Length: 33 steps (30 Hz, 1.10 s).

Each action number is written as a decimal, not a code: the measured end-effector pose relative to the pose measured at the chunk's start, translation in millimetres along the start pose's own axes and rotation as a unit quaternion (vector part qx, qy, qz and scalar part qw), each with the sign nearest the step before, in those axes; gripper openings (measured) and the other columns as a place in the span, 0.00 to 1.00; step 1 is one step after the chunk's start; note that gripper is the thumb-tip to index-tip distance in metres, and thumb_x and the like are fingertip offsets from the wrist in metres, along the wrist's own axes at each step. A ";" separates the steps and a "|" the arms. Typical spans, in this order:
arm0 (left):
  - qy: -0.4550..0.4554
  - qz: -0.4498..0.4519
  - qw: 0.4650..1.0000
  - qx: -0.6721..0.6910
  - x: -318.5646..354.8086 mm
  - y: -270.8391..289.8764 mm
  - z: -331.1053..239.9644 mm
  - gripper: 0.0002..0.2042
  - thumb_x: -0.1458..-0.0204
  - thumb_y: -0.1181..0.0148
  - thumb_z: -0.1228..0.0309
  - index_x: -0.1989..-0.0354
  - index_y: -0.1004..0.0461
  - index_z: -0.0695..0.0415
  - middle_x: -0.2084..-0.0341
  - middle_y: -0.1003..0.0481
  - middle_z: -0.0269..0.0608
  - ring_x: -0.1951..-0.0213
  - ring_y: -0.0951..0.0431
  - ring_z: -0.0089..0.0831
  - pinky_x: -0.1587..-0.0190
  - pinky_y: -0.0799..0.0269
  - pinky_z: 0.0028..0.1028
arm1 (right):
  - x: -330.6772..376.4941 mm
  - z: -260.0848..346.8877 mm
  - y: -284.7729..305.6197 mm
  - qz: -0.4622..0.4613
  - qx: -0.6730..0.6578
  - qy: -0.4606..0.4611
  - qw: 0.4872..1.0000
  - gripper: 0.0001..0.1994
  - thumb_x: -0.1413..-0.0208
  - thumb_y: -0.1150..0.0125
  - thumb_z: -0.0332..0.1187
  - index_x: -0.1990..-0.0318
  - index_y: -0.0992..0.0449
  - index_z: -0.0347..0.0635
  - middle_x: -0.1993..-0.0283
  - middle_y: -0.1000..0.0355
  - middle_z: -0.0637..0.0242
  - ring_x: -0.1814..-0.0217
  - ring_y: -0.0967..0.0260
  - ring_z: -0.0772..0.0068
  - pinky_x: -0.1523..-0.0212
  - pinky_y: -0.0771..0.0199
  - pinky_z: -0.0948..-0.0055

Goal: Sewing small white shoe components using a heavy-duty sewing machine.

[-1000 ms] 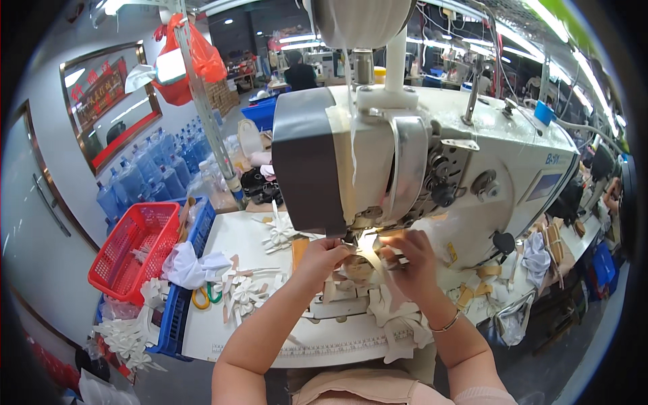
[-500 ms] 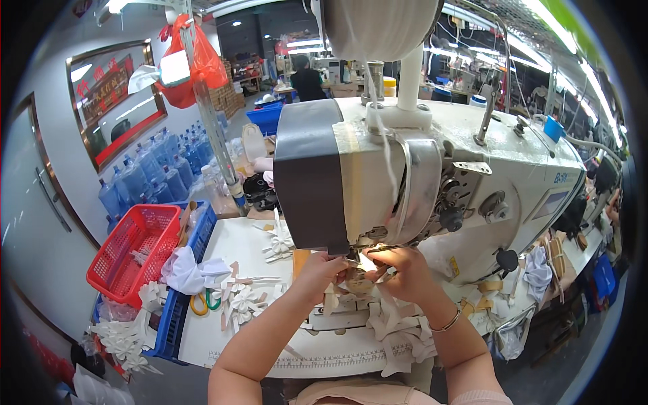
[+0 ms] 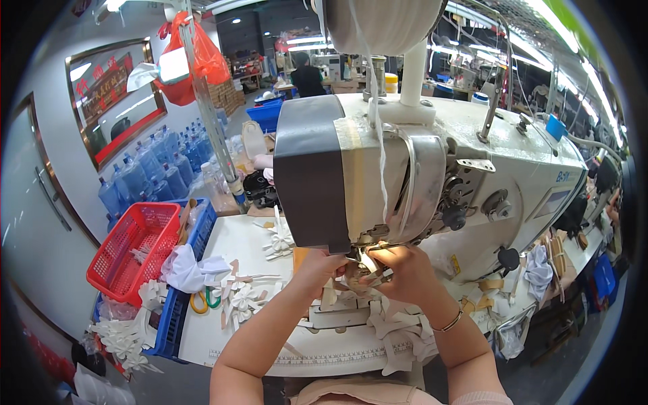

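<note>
Both my hands meet under the head of a white and grey sewing machine (image 3: 378,175), in the lit patch at its needle. My left hand (image 3: 318,270) is closed in a pinch left of the needle area. My right hand (image 3: 408,273) is closed on the other side, its fingers bent toward the lamp light. A small pale, shiny piece (image 3: 368,262) lies between the fingertips; its kind is too hidden to tell. White leather-like cut pieces (image 3: 398,331) lie heaped just below my right hand. White flower-shaped pieces (image 3: 243,302) are on the table left of my left forearm.
A red basket (image 3: 111,273) sits in a blue crate (image 3: 165,337) at the left table edge, with white cloth (image 3: 192,268) beside it. A ruler strip (image 3: 317,363) runs along the front edge. Scraps (image 3: 482,300) lie right of the machine. A person (image 3: 307,77) is far behind.
Both hands stay at the needle area, with small shifts of the fingers. The pale piece between them shows a little more brightly. The view has tilted slightly.
</note>
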<state>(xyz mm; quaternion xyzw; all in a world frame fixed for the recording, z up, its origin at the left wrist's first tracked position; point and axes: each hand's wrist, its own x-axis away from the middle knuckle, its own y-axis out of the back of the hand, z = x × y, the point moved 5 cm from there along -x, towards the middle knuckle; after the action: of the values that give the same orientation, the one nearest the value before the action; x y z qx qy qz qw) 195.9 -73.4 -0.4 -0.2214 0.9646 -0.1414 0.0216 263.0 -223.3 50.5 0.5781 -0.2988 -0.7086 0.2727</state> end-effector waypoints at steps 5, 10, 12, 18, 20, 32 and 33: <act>0.009 -0.008 1.000 0.000 -15.5 15.1 14.2 0.05 0.54 0.45 0.80 0.70 0.28 0.56 0.78 0.32 0.30 0.77 0.35 0.19 0.74 0.39 0.21 | 1.8 13.6 2.8 0.009 -0.010 -0.016 1.000 0.20 0.63 0.33 0.36 0.58 0.26 0.42 0.62 0.27 0.61 0.66 0.27 0.57 0.64 0.26 0.66; -0.015 0.105 0.989 -0.098 -20.0 14.1 -7.5 0.03 0.54 0.43 0.77 0.70 0.28 0.57 0.78 0.32 0.30 0.78 0.34 0.19 0.76 0.39 0.20 | 17.2 23.2 -10.0 0.014 0.022 -0.057 0.998 0.27 0.66 0.40 0.24 0.51 0.32 0.44 0.51 0.34 0.60 0.67 0.28 0.55 0.70 0.25 0.63; 0.032 0.065 0.987 -0.146 -19.2 11.4 -17.4 0.03 0.53 0.43 0.77 0.69 0.28 0.57 0.78 0.32 0.31 0.78 0.34 0.20 0.77 0.38 0.21 | 19.4 25.4 -15.0 0.021 0.024 -0.063 0.997 0.26 0.65 0.40 0.25 0.51 0.32 0.43 0.49 0.36 0.59 0.68 0.28 0.56 0.70 0.25 0.62; 0.098 0.042 0.984 -0.144 -5.5 13.9 -16.2 0.11 0.52 0.42 0.76 0.59 0.27 0.62 0.69 0.25 0.40 0.71 0.25 0.26 0.72 0.30 0.21 | 1.3 17.0 0.6 0.057 0.087 -0.001 0.995 0.21 0.61 0.41 0.25 0.54 0.29 0.42 0.63 0.29 0.58 0.65 0.28 0.59 0.68 0.26 0.63; 0.098 0.101 0.988 -0.070 16.2 18.1 2.0 0.10 0.48 0.46 0.75 0.60 0.27 0.67 0.66 0.25 0.44 0.65 0.23 0.28 0.64 0.28 0.21 | -3.4 -11.1 12.0 0.013 0.040 0.056 0.998 0.18 0.59 0.41 0.26 0.55 0.29 0.42 0.66 0.28 0.55 0.62 0.29 0.56 0.66 0.27 0.61; -0.589 -0.023 0.665 -0.459 58.4 -26.8 -11.1 0.14 0.60 0.37 0.79 0.62 0.23 0.54 0.65 0.28 0.34 0.61 0.27 0.33 0.61 0.28 0.27 | -10.7 -63.2 -32.4 -0.012 -0.099 -0.055 0.994 0.09 0.53 0.43 0.26 0.62 0.25 0.40 0.59 0.27 0.57 0.56 0.31 0.53 0.57 0.32 0.61; -0.595 -0.027 0.663 -0.454 60.1 -26.5 -12.0 0.14 0.60 0.38 0.80 0.62 0.24 0.57 0.66 0.28 0.34 0.62 0.26 0.33 0.62 0.28 0.27 | -10.3 -63.2 -32.2 -0.015 -0.096 -0.049 0.994 0.08 0.53 0.44 0.26 0.63 0.26 0.39 0.60 0.27 0.57 0.56 0.31 0.52 0.58 0.32 0.61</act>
<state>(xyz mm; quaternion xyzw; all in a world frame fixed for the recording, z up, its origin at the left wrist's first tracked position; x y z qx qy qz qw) 151.6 -119.1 19.8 -0.2669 0.6852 0.4748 0.4836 325.6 -200.9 23.7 0.5185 -0.2336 -0.7654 0.3013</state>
